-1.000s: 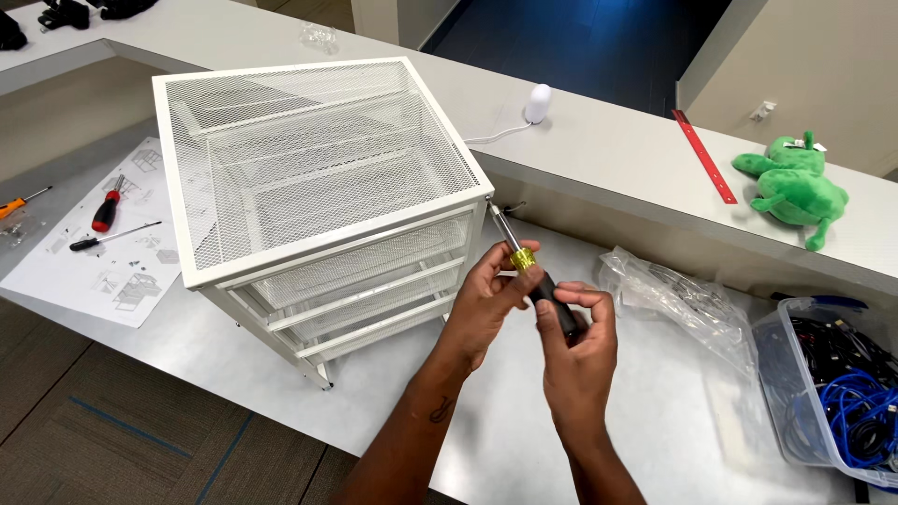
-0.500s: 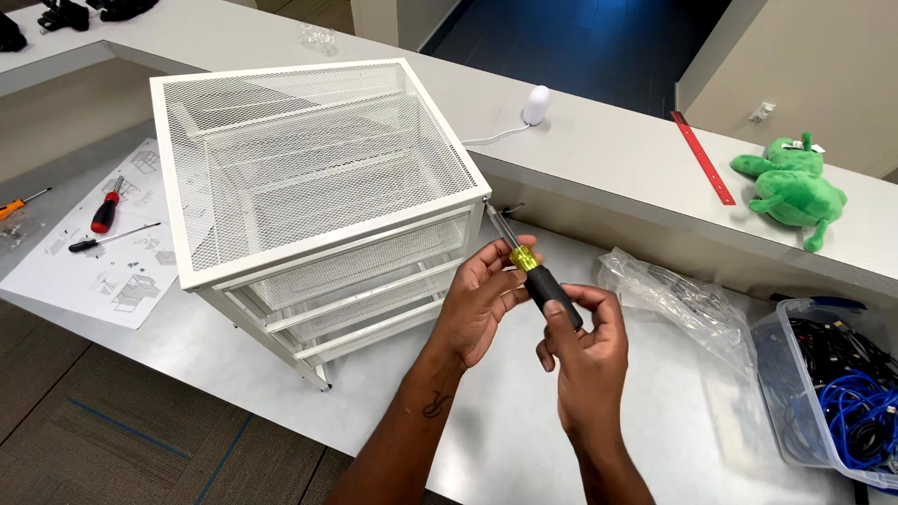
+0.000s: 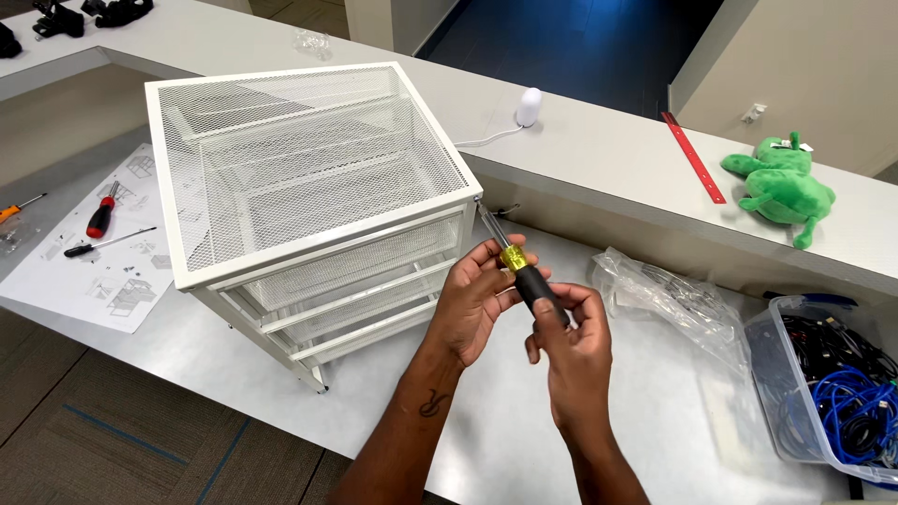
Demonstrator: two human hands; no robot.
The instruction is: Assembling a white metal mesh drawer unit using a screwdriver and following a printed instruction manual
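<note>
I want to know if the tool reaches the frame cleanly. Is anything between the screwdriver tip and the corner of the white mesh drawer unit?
Nothing visible. The screwdriver, held by both the left hand and right hand, runs straight to the upper front corner of the white mesh drawer unit.

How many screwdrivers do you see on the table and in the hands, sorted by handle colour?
Black and yellow handle: 1, held by the left hand and right hand, tip at the white mesh drawer unit: screwdriver
Red and black handle: 1
Black handle: 1
Orange handle: 1
Total: 4
</note>
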